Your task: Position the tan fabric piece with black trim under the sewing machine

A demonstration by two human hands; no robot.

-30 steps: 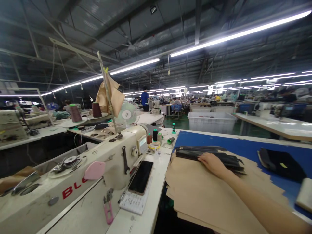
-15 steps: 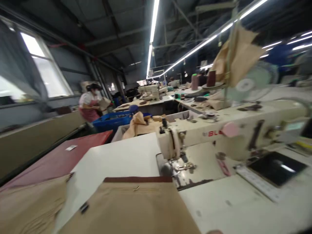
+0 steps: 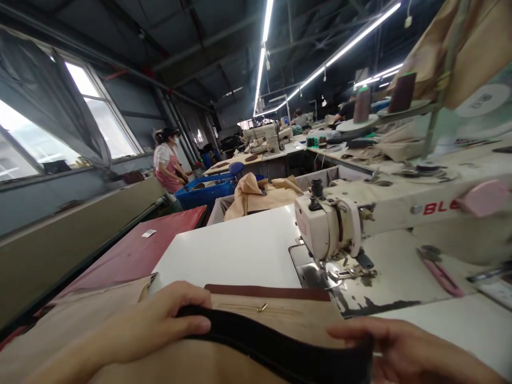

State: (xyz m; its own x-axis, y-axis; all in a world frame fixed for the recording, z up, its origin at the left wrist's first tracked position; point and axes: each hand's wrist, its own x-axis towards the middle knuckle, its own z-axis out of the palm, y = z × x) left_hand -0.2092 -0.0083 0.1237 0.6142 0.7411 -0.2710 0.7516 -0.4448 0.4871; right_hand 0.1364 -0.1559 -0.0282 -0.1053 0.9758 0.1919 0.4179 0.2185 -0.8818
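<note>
My left hand (image 3: pixel 160 322) and my right hand (image 3: pixel 404 352) both grip a black strip of material (image 3: pixel 276 346), one at each end, low in the view. The strip lies across a tan panel (image 3: pixel 280 314) with a brown top band and a small metal zipper pull. This panel rests on the white sewing table (image 3: pixel 240 250). The head of a cream sewing machine (image 3: pixel 332 229) stands just beyond my right hand, with its needle and presser foot over the metal plate.
A red table (image 3: pixel 140 250) lies to the left with tan sheets (image 3: pixel 60 325) at its near end. Pink snips (image 3: pixel 440 266) lie on the machine bed. A person in a pink apron (image 3: pixel 168 168) stands by a blue bin. Thread cones and more machines stand behind.
The view has swung left from the blue table to the sewing machine's needle end. My right hand has left the black stack, and both hands now hold a black strip over the tan panel.
</note>
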